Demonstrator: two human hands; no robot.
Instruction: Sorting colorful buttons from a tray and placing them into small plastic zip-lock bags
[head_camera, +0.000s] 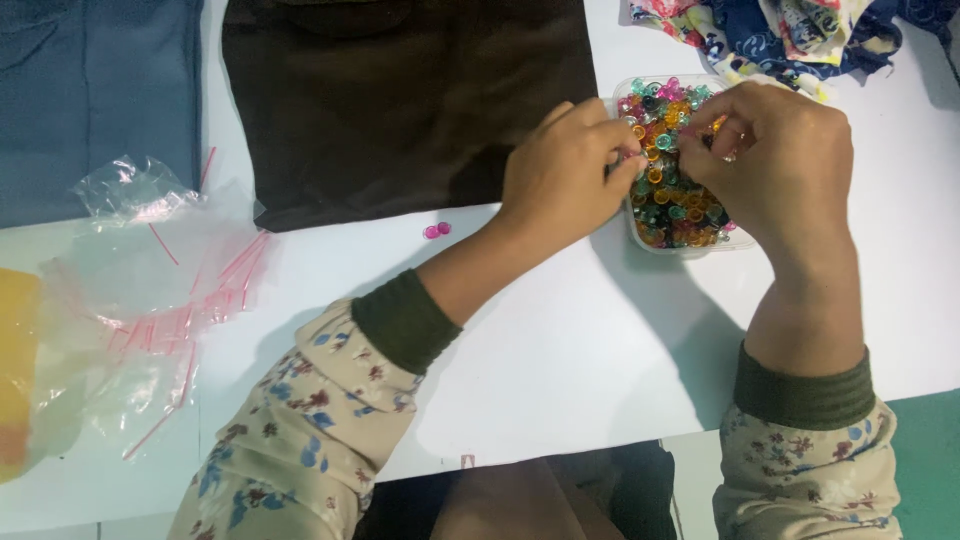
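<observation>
A clear plastic tray (690, 246) holds several small translucent beads (668, 200) in orange, teal, pink and clear. My left hand (565, 170) hovers at the tray's left rim, fingertips pinched together over the beads. My right hand (775, 150) covers the tray's right side, fingers curled and pinched near the left fingertips. What either hand pinches is too small to make out. One pink bead (436, 230) lies loose on the white table (560, 350), left of my left wrist.
Dark brown cloth (400, 100) lies beyond the left hand, blue cloth (95, 100) at far left. A pile of clear zip bags (150, 280) with pink seals sits at left. Patterned fabric (790, 30) lies behind the tray. The table's near edge runs below my forearms.
</observation>
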